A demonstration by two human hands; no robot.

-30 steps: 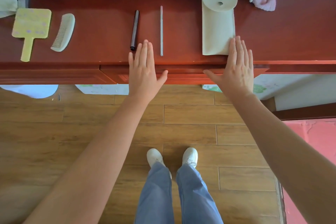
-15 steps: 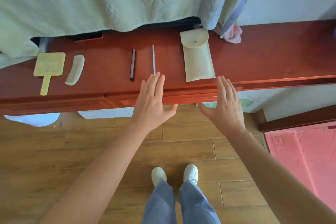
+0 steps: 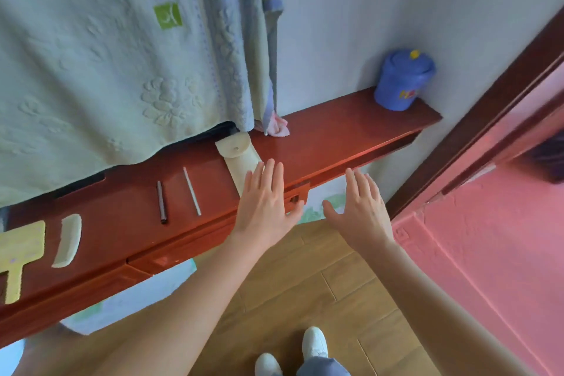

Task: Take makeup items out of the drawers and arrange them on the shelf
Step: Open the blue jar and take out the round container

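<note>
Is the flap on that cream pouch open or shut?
Shut: the pouch has its rounded flap folded flat over the front, with the snap showing.

Shelf [image 3: 335, 137] runs left to right along the wall. On it, from my left:
- hand mirror [image 3: 18, 256], with comb [image 3: 67, 239] just beside it
- pencil [image 3: 161, 201], with thin stick [image 3: 192, 191] near it
- pouch [image 3: 241, 159]
- lidded tub [image 3: 399, 79] at the far right end, well apart

Towel [image 3: 91, 55] hangs behind. Drawer front [image 3: 183, 249] sits under the near edge. Left hand [image 3: 265, 207] overlaps the pouch's near end. I cannot tell if they touch. Right hand [image 3: 363, 210] is to its right, before the shelf.
</note>
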